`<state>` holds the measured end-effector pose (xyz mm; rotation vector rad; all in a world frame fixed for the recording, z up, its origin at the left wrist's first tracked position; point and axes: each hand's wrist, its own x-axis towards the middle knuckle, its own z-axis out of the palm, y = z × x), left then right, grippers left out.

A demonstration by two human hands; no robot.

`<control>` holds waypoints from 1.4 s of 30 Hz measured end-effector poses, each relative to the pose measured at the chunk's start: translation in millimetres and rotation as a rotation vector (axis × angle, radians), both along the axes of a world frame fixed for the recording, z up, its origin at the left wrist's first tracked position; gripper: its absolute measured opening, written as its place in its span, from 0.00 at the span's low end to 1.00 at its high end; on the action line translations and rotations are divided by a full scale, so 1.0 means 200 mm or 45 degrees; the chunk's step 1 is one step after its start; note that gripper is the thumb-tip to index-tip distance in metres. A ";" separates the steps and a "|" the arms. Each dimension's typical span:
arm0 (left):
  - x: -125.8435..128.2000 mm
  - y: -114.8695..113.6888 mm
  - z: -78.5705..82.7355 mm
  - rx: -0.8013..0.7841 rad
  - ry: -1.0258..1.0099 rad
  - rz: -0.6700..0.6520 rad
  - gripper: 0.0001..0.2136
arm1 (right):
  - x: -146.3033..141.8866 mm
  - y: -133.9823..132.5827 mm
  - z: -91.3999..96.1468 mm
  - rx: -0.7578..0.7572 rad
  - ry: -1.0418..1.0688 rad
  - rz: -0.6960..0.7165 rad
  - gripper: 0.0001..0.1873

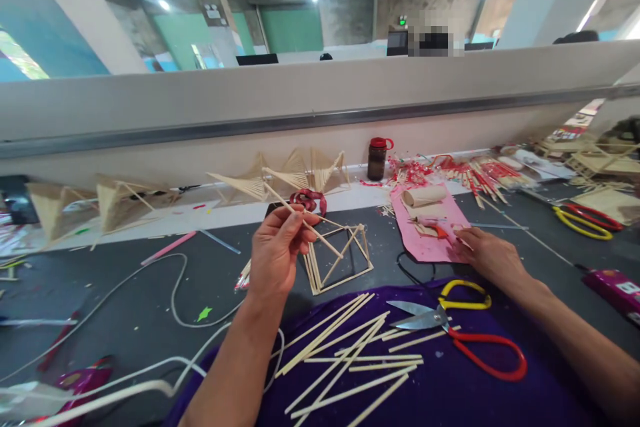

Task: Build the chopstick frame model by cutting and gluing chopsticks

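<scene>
My left hand pinches a thin wooden stick, which slants over a small open frame of glued sticks. The frame stands on the dark table in front of me. My right hand reaches to a pink cloth, its fingers closed at the handle end of a small glue gun with an orange trigger. Part of the handle is hidden by the fingers. Several loose wooden sticks lie on purple fabric nearest me, beside open scissors with one yellow and one red handle.
Finished twisted stick models line the wall. A dark bottle with a red lid stands behind, near red-wrapped stick bundles. More scissors and a purple box lie right. White cables cross the left side.
</scene>
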<state>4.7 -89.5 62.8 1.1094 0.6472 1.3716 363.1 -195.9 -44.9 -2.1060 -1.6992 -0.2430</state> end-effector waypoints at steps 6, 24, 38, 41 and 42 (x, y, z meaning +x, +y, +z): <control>0.00 -0.01 -0.01 -0.013 0.067 -0.038 0.07 | -0.47 0.08 0.44 0.160 0.531 0.608 0.10; 0.02 -0.03 -0.03 -0.209 0.051 -0.090 0.13 | -1.10 0.39 0.54 0.297 0.790 0.910 0.05; -0.11 0.09 -0.07 0.250 1.307 -0.030 0.12 | -0.88 0.50 0.67 0.118 1.225 0.841 0.08; -0.16 0.13 -0.04 0.275 1.220 0.254 0.10 | -0.85 0.51 0.65 0.055 1.222 0.844 0.08; -0.17 0.15 -0.04 0.261 1.129 0.327 0.09 | -0.85 0.52 0.64 0.023 1.196 0.847 0.07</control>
